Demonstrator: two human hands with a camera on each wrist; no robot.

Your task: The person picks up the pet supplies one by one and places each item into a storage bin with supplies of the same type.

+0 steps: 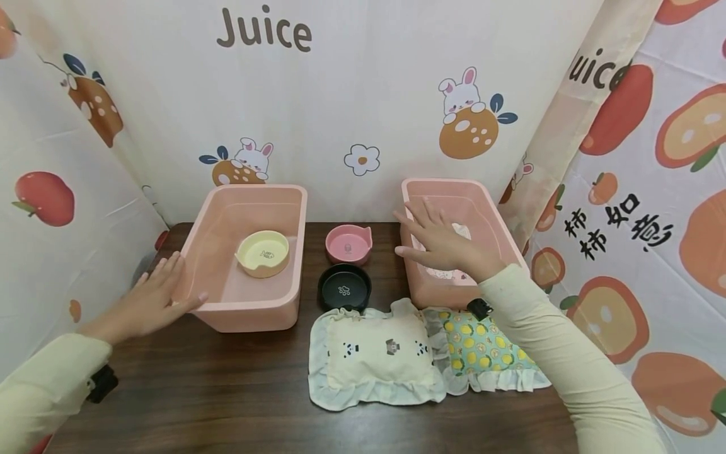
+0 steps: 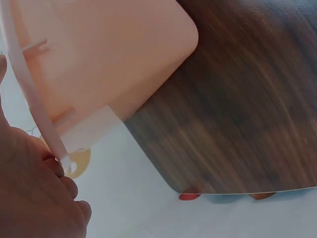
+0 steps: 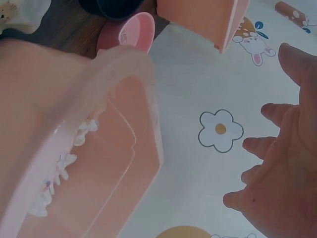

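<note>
My left hand (image 1: 152, 301) lies at the near left corner of the left pink bin (image 1: 244, 307), fingers straight along its rim. Inside that bin sits a yellow pet bowl (image 1: 264, 252) with a cat-ear edge. My right hand (image 1: 439, 238) hovers over the right pink bin (image 1: 505, 230) with its fingers spread and nothing in them. White ruffled cloth with a print (image 1: 448, 274) shows inside the right bin, partly hidden beneath the hand. The right wrist view has the spread fingers (image 3: 262, 147) apart from the bin's rim.
Between the bins stand a pink bowl (image 1: 348, 244) and a black bowl (image 1: 344, 287) with a paw print. In front lie a cream ruffled cushion (image 1: 377, 356) and a green lemon-print cushion (image 1: 482, 343) on the dark wooden table (image 1: 227, 391). Printed curtains (image 1: 363, 94) enclose the table.
</note>
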